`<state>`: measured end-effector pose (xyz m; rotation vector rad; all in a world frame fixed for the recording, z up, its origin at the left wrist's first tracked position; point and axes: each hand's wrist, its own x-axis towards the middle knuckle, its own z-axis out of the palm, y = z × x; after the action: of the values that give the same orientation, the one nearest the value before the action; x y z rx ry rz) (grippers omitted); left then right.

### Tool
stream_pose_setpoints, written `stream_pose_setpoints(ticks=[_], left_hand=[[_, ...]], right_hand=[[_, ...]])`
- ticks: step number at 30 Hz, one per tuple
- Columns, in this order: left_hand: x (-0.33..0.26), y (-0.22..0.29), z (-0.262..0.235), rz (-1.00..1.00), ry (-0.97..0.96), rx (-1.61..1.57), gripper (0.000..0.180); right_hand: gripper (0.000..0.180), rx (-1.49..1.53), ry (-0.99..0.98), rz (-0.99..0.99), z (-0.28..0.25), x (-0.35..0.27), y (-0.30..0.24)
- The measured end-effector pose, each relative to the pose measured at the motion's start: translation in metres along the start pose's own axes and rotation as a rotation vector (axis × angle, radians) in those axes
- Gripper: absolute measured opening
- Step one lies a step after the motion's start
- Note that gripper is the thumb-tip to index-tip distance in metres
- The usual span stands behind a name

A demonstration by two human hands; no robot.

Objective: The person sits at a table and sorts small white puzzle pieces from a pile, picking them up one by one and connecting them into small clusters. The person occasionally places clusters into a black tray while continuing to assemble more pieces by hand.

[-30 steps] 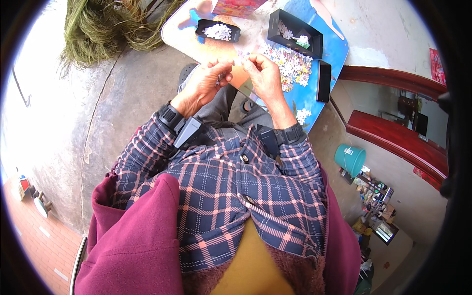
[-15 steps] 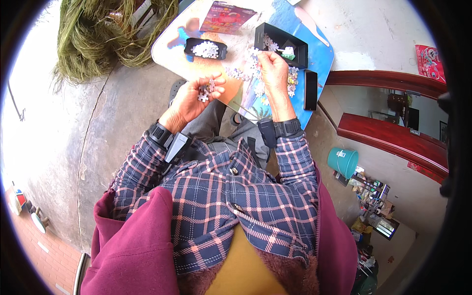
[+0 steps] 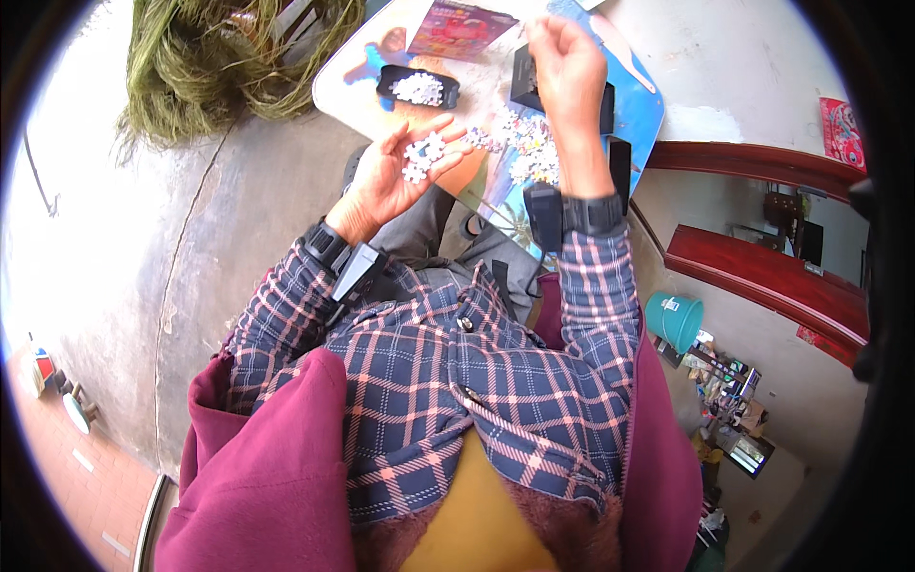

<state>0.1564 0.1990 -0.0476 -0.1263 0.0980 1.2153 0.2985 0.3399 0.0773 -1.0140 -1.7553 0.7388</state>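
Observation:
My left hand (image 3: 389,179) lies palm up near the front edge of the table, with several white jigsaw puzzle pieces (image 3: 424,155) resting on its palm and fingers. Over the black open box (image 3: 525,78) is my right hand (image 3: 569,71), its fingers bent together. Whatever they may pinch cannot be made out, and the hand and wrist hide much of the box. A heap of loose puzzle pieces (image 3: 534,148) spreads over the picture-printed tabletop (image 3: 469,181) between my hands. Farther left stands a small black tray (image 3: 450,92) filled with white pieces.
A pink printed box or card (image 3: 460,30) stands at the far side. At the table's right edge lies a long black lid-like piece (image 3: 619,172). A bundle of green fibres (image 3: 191,67) hangs at upper left. A teal bucket (image 3: 674,322) stands on the floor at right.
My right hand has moved away from the loose pieces, up and right over the black box. My left palm has opened flatter, showing its pieces. The view has shifted slightly.

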Motion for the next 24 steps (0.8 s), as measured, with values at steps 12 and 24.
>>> stream_pose_setpoints(ticks=[12,24], left_hand=[[0.005,0.000,-0.015,-0.117,-0.254,-0.160,0.064],[0.007,-0.003,-0.021,-0.092,-0.084,-0.082,0.057]], right_hand=[[0.039,-0.536,-0.350,-0.276,0.009,-0.106,0.006],[0.034,-0.621,-0.332,-0.318,0.013,-0.112,0.010]])
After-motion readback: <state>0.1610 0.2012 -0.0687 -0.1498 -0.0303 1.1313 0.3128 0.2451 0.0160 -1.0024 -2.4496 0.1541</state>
